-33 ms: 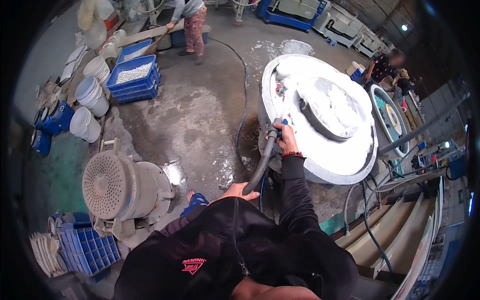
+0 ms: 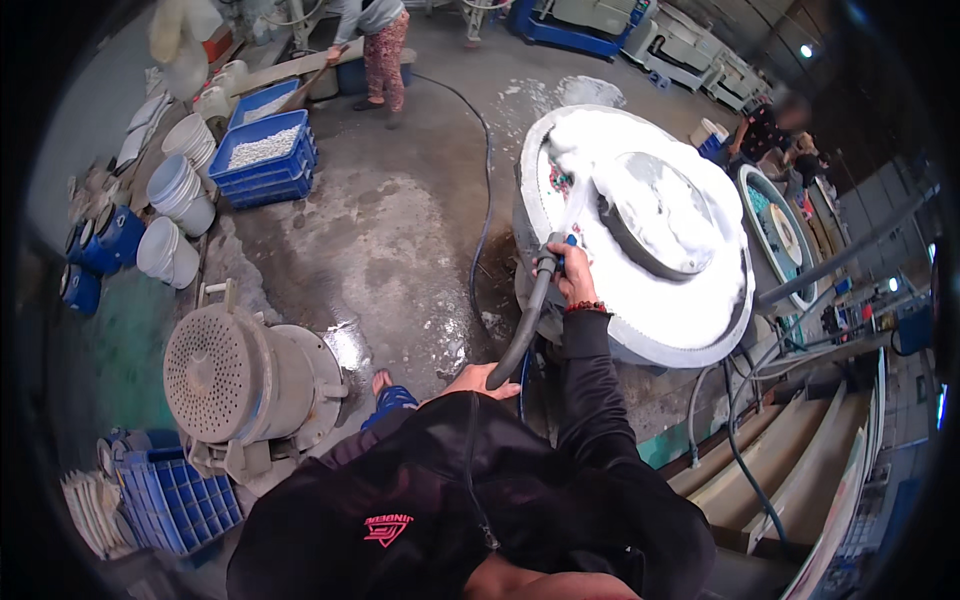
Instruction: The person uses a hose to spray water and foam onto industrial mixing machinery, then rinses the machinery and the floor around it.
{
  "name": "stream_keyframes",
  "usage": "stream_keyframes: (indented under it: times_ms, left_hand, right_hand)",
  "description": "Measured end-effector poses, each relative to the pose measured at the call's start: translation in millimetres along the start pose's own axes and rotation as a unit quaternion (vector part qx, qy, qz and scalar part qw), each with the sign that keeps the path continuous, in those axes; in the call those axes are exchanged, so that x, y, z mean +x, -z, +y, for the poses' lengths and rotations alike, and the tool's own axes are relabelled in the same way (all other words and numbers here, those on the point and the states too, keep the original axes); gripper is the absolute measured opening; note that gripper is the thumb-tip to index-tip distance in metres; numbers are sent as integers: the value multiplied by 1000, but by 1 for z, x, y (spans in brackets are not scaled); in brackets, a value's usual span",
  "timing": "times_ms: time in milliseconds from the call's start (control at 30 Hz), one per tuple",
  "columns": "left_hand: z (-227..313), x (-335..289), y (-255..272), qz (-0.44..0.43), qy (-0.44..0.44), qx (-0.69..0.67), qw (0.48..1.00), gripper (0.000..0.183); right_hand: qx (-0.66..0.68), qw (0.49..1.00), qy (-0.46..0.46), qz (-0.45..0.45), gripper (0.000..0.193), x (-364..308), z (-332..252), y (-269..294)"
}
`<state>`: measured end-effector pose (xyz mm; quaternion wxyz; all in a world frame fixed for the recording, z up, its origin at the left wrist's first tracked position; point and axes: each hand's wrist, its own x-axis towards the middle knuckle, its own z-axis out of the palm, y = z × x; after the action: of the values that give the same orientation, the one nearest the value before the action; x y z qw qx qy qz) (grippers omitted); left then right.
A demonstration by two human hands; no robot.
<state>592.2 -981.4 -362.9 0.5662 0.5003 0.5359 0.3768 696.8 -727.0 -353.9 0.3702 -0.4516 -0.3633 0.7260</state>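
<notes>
My right hand (image 2: 574, 277) is closed around the end of a thick grey hose (image 2: 524, 333), close to a blue valve handle (image 2: 570, 240). My left hand (image 2: 478, 379) grips the same hose lower down, near my waist, its fingers partly hidden. The hose end points over the rim of a large round tub (image 2: 533, 168), and a pale stream of water (image 2: 573, 212) seems to leave it. Thick white foam (image 2: 640, 310) covers most of the tub, around and on top of its raised centre (image 2: 660, 215). Small red and green pieces (image 2: 561, 180) show at the left inside.
A perforated drum machine (image 2: 220, 370) stands at left, near blue crates (image 2: 180, 500). White buckets (image 2: 170, 250) and blue bins of white pieces (image 2: 262, 165) stand farther off. A person (image 2: 385, 45) works there; another (image 2: 765, 130) sits behind a second tub (image 2: 755, 200). A dark hose (image 2: 488, 200) crosses the wet floor.
The view has shifted very slightly. Both hands keep their hold on the hose, and the stream at its end shows a little more plainly.
</notes>
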Motion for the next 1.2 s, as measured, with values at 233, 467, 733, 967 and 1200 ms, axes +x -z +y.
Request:
stream_keyframes:
  times_ms: [233,467,733,967,1200]
  left_hand:
    - [21,44,37,-60,-8,-42,997,29]
    - [31,76,84,-202,-70,-10,977,37]
    - [24,90,121,-289,-50,-38,955,32]
    - [19,90,126,-389,-51,-68,918,31]
    - [34,89,101,-385,-44,-69,919,33]
  right_hand:
    - [72,995,16,65,22,25,-12,28]
    - [66,985,93,128,24,15,-58,2]
    - [115,960,120,227,23,-7,-31,4]
    - [140,948,134,253,25,-32,-20,0]
    - [103,948,154,258,27,-46,-38,23]
